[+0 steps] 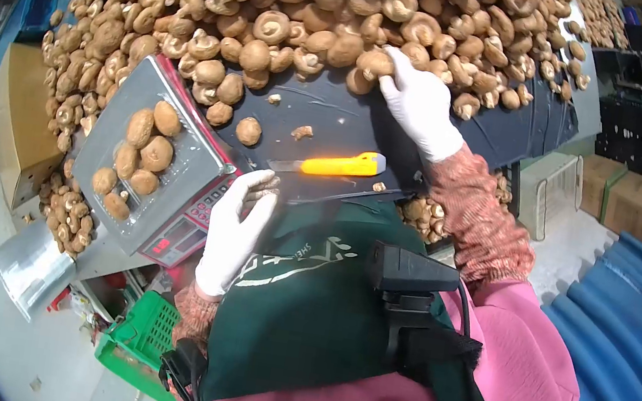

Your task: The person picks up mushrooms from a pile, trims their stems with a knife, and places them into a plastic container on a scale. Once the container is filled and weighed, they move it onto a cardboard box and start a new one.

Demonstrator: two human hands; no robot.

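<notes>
My right hand (pixel 421 104), in a white glove, is at the near edge of a large heap of brown mushrooms (pixel 272 25), its thumb and forefinger closed on one mushroom (pixel 374 64). My left hand (pixel 237 226), also gloved in white, is held by the apron beside the scale, fingers apart and holding nothing. On the scale (pixel 171 216) a clear tray (pixel 102 149) carries several mushrooms. A yellow knife (pixel 338 164) lies on the dark table surface (pixel 333 112) between my hands, with a loose mushroom (pixel 249 131) to its left.
A green basket (pixel 146 332) and a metal container (pixel 36 271) are at the lower left. A cardboard box (pixel 20 125) stands left of the heap. More mushrooms (pixel 421 215) sit below the table's near edge. At right are a pale crate (pixel 548 191) and blue corrugated sheeting (pixel 616 316).
</notes>
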